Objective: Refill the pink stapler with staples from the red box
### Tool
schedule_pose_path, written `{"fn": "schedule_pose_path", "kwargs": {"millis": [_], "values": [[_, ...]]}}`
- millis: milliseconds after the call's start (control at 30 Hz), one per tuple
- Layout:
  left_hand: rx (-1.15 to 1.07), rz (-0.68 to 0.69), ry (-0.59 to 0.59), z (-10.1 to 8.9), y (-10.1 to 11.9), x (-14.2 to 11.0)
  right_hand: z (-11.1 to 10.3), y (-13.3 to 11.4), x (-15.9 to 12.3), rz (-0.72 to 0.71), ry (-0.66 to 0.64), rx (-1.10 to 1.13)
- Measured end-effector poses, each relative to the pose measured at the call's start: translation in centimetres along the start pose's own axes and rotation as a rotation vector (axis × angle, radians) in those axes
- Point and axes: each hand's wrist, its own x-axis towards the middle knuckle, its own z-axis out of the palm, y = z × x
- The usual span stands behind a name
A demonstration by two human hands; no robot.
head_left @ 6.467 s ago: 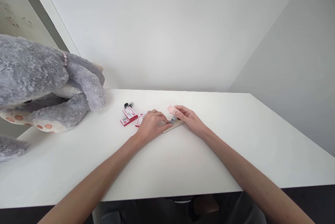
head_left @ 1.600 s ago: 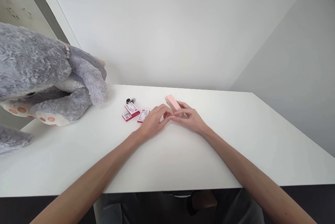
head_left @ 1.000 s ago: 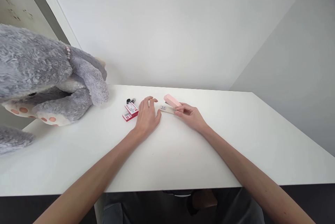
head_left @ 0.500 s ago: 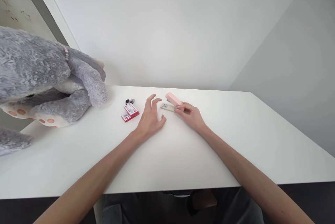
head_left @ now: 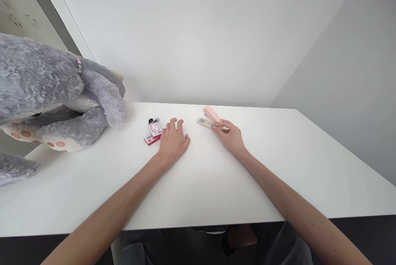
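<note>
A pink and beige stapler (head_left: 209,117) rests on the white table (head_left: 216,174), its rear end pinched in my right hand (head_left: 230,135). My left hand (head_left: 173,140) lies flat on the table with fingers spread, just right of the red and white staple boxes (head_left: 152,132); its fingertips cover the spot where a second box lay, now hidden. A small black and silver object (head_left: 152,121) sits right behind the boxes.
A large grey plush toy (head_left: 52,100) with pink paw pads fills the table's left end. White walls meet behind the table and to the right. The table's front edge runs close to my body.
My right hand has slid the stapler away to the right and back. My left hand let go of it, moved left and settled flat beside the staple boxes.
</note>
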Motion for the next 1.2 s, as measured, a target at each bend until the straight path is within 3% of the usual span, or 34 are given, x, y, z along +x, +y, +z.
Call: {"fn": "schedule_pose_path", "kwargs": {"millis": [133,267,400,500,600,733,933,1067,1200], "values": [[-0.025,0.081,-0.038,-0.6,0.6,0.0,0.3,-0.1,-0.1,-0.045,-0.064,0.015],[-0.113,0.31,0.036,-1.2,1.5,-0.3,0.5,-0.4,-0.3,-0.127,-0.131,0.034],[-0.249,0.592,0.177,-1.3,2.2,-0.5,0.5,-0.8,-0.7,-0.213,-0.343,0.103],[-0.346,0.689,0.187,-1.2,2.4,-0.6,0.4,-1.1,-1.0,-0.199,-0.488,0.177],[-0.385,0.682,0.168,-1.0,2.4,-0.6,0.3,-1.4,-1.0,-0.14,-0.491,0.227],[-0.355,0.566,0.129,-1.0,2.1,-0.5,0.2,-1.5,-0.8,-0.046,-0.382,0.235],[-0.395,0.491,-0.12,-0.9,1.6,-0.6,0.2,-0.9,0.1,0.03,-0.174,0.232],[-0.385,0.471,-0.226,-0.8,1.5,-0.6,0.1,-0.7,0.2,0.024,-0.177,0.225],[-0.338,0.396,-0.203,-0.8,1.3,-0.5,0.1,-1.0,0.0,0.01,-0.188,0.245]]}}
